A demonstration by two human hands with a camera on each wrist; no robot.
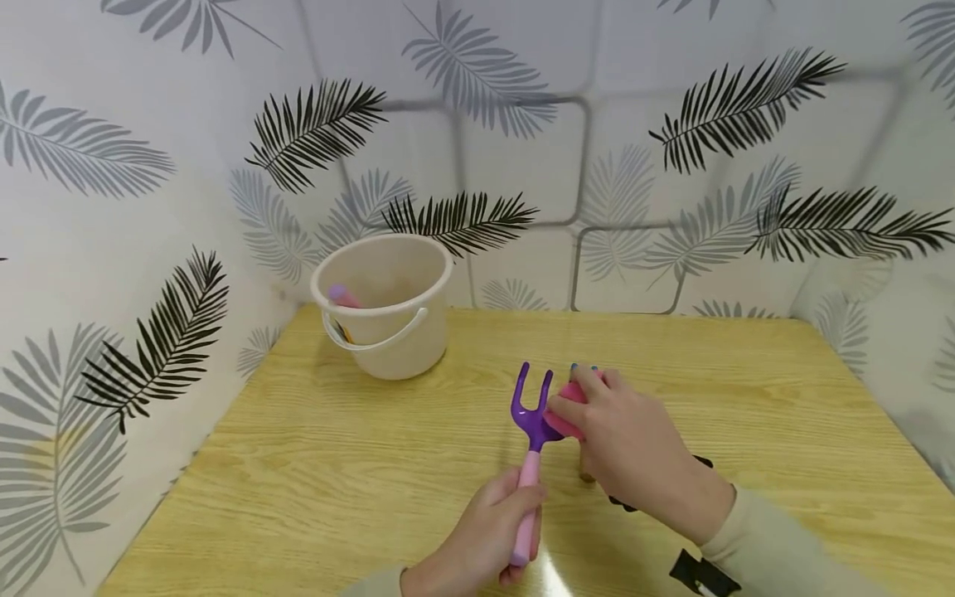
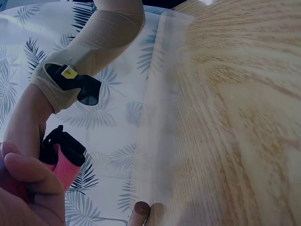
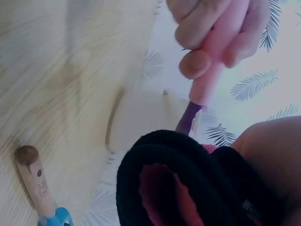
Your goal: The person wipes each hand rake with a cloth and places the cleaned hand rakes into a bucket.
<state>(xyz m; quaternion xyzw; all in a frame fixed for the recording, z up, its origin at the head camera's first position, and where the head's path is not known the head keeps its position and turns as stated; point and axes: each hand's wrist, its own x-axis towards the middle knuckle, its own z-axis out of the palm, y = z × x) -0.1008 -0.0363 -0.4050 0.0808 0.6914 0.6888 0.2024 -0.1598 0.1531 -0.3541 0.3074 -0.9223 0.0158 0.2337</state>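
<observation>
My left hand [image 1: 481, 531] grips the pink handle of a small toy garden fork [image 1: 533, 424], its purple prongs pointing away from me. In my right hand [image 1: 634, 444] is a pink cloth [image 1: 565, 420], pressed against one side of the purple fork head. The right wrist view shows the cloth folded, with a thick black edge [image 3: 134, 188]. Under my right hand lies a tool with a wooden handle [image 3: 36, 183] and a blue head, mostly hidden in the head view.
A cream bucket [image 1: 406, 348] with a white carrying handle stands at the table's back left. A pink and purple handle end [image 1: 345, 296] shows inside it. Leaf-patterned sheeting [image 1: 507, 157] hangs behind the wooden table [image 1: 336, 464] and at its sides.
</observation>
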